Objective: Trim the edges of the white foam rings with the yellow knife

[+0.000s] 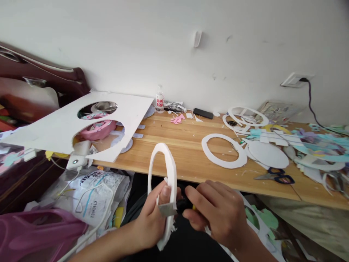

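My left hand (pixel 152 214) grips a white foam ring (pixel 163 160) held on edge, upright, in front of the wooden table (pixel 177 156). My right hand (pixel 218 211) holds a utility knife (pixel 174 208) with a black and yellow handle. Its metal blade lies against the lower rim of the ring, right by my left thumb. Ragged foam scraps hang from the ring's lower edge. Both hands are below the table's front edge, over my dark lap.
On the table lie a flat white foam ring (pixel 223 151), a white disc (pixel 268 153), blue-handled scissors (pixel 278 176), more rings and coloured paper cutouts at right. A white board with round holes (pixel 81 123) leans at left. A small bottle (pixel 160 99) stands by the wall.
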A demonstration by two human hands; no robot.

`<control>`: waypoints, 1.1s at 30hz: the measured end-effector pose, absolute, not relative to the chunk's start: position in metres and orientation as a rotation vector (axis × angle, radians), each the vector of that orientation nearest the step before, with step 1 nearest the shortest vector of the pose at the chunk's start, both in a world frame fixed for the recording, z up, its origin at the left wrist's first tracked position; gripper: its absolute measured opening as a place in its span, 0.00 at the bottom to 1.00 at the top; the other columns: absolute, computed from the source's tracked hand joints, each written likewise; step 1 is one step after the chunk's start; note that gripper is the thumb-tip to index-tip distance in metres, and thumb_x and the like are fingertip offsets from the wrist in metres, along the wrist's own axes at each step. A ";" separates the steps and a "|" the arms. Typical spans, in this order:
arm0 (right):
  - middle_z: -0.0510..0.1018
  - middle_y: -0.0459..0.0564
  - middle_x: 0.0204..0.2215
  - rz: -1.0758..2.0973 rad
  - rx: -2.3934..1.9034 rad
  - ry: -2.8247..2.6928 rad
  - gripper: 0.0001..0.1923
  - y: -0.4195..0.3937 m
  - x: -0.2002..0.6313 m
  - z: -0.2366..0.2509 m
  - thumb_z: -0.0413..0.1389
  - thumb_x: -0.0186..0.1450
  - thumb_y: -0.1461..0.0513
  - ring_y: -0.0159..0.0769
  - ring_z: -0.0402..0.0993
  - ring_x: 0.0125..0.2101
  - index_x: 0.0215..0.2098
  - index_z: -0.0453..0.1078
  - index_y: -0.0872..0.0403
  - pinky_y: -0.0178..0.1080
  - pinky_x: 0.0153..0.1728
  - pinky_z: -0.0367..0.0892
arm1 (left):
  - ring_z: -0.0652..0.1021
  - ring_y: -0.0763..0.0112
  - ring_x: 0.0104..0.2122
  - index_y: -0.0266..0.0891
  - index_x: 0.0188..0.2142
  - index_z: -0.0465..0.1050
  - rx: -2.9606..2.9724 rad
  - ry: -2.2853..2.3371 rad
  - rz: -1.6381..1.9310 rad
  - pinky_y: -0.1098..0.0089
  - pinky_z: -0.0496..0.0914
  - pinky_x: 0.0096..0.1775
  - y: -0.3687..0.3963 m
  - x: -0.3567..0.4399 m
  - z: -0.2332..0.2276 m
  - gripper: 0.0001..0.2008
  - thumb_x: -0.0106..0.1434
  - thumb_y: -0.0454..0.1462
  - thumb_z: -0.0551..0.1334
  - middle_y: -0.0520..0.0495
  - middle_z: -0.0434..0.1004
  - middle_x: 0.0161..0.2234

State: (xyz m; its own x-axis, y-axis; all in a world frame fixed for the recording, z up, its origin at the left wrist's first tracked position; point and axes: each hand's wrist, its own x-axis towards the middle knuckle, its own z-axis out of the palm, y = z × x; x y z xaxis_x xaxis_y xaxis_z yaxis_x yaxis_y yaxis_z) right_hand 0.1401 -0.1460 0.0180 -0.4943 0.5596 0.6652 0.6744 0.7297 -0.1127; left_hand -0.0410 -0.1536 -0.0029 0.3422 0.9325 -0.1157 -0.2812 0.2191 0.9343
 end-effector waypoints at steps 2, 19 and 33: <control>0.70 0.48 0.23 -0.230 -0.934 -2.227 0.18 -0.144 0.143 0.018 0.47 0.73 0.52 0.36 0.62 0.26 0.42 0.71 0.56 0.40 0.29 0.51 | 0.59 0.79 0.18 0.38 0.30 0.65 0.987 0.815 0.956 0.76 0.53 0.20 -0.152 -0.042 -0.004 0.26 0.67 0.58 0.50 0.55 0.60 0.19; 0.69 0.46 0.22 -0.287 -1.028 -2.197 0.16 -0.137 0.149 0.020 0.47 0.73 0.55 0.34 0.62 0.25 0.39 0.72 0.56 0.38 0.29 0.52 | 0.61 0.76 0.20 0.38 0.28 0.64 1.146 0.829 1.018 0.74 0.58 0.24 -0.152 -0.046 -0.011 0.26 0.72 0.53 0.45 0.54 0.61 0.19; 0.69 0.46 0.22 -0.278 -1.051 -2.218 0.15 -0.135 0.156 0.019 0.48 0.73 0.56 0.33 0.63 0.25 0.38 0.71 0.56 0.38 0.29 0.54 | 0.61 0.75 0.21 0.39 0.27 0.63 1.236 0.838 0.921 0.72 0.57 0.25 -0.153 -0.048 -0.011 0.26 0.71 0.54 0.44 0.54 0.60 0.21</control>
